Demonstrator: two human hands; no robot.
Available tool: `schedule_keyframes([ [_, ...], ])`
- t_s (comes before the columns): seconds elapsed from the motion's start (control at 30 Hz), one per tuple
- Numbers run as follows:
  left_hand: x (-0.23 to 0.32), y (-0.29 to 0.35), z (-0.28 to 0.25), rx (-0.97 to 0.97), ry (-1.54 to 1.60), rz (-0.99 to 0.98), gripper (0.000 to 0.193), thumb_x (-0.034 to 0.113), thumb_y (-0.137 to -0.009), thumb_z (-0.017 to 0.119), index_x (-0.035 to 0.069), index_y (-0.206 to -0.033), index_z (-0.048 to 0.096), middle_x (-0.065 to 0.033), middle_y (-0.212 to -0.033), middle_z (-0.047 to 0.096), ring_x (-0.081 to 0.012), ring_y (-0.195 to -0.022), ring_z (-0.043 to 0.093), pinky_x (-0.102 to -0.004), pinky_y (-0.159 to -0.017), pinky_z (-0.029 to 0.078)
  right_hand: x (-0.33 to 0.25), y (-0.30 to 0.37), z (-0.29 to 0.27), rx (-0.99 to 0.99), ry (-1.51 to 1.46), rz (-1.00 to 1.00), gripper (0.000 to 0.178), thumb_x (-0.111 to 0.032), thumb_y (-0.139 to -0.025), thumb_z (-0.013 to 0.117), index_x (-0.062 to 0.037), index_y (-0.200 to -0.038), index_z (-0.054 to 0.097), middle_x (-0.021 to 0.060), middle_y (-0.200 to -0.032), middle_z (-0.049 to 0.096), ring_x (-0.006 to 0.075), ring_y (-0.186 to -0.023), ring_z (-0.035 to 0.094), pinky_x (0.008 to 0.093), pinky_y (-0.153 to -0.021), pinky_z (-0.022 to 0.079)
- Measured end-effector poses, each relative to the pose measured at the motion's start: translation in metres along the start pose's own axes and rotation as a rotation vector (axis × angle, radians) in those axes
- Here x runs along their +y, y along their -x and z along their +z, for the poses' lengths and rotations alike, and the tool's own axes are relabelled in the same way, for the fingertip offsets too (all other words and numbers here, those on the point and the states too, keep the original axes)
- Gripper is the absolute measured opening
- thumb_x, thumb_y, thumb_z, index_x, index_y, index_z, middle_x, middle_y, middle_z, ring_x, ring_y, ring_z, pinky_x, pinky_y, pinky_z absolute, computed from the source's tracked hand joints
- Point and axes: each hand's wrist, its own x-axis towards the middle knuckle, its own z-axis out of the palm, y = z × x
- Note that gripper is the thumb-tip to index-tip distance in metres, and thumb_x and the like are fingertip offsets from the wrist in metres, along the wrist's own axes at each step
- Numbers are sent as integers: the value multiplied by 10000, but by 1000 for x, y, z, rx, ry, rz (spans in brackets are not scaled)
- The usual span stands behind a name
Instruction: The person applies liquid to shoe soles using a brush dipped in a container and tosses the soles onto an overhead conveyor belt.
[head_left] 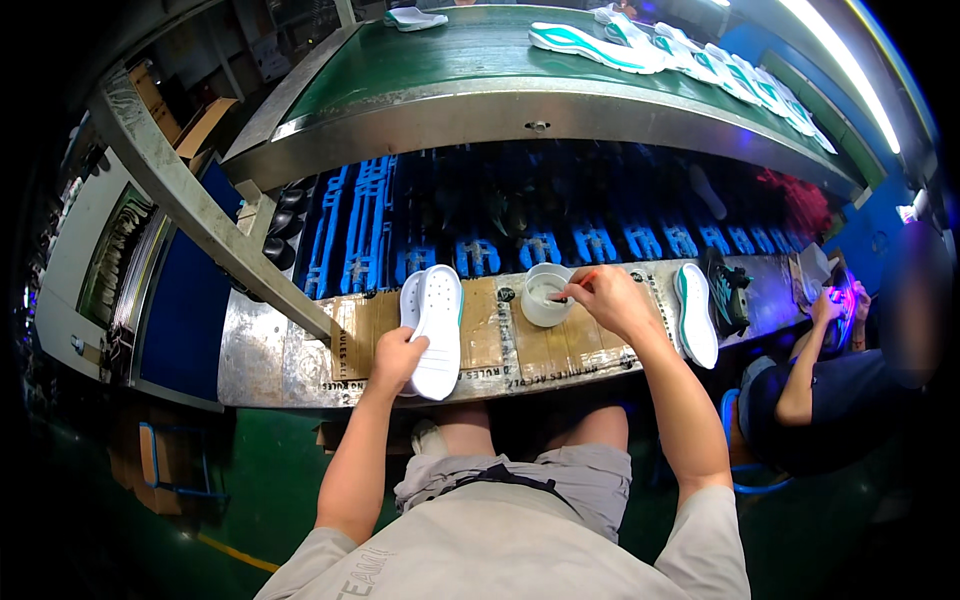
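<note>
My left hand [398, 358] is closed around the edge of a white shoe sole [438, 325] with rows of small holes and a teal side. A second white sole [409, 300] shows partly behind it. My right hand [610, 297] pinches a thin red-orange stick [575, 290], likely a brush handle, whose lower end dips into a white translucent cup [545, 296]. The stick's tip is hard to make out. Off to the right of that hand, another white and teal sole [696, 315] lies on the bench.
Taped cardboard [565, 350] covers part of the metal bench [270, 350]. A dark shoe [728, 290] stands at right. Behind runs a blue-lit rack [480, 255]; above it, a green conveyor [450, 65] carries several soles. A metal post [215, 215] slants at left. A co-worker [820, 400] sits at right.
</note>
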Motion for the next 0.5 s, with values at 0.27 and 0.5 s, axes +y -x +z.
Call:
schedule_keyframes([
  [0.27,9,92,-16,-609,1638,-213,842,583,-1057,414,-47,-1609,322,-370,-1501,500,-549,-1339,550,-645,-1038,524,-4,13,-3,258,-103,-181,197,-202,-960,735,-20,-1015,785,176,-788,734,310,-684,704,380,-651,525],
  [0.5,17,99,4,-559,1779,-321,876,561,-1014,547,37,-1657,264,-389,-1599,352,-575,-1411,460,-680,-1148,416,-17,32,9,233,-226,-226,158,-143,-959,745,-15,-1038,794,126,-907,777,242,-791,722,339,-730,546],
])
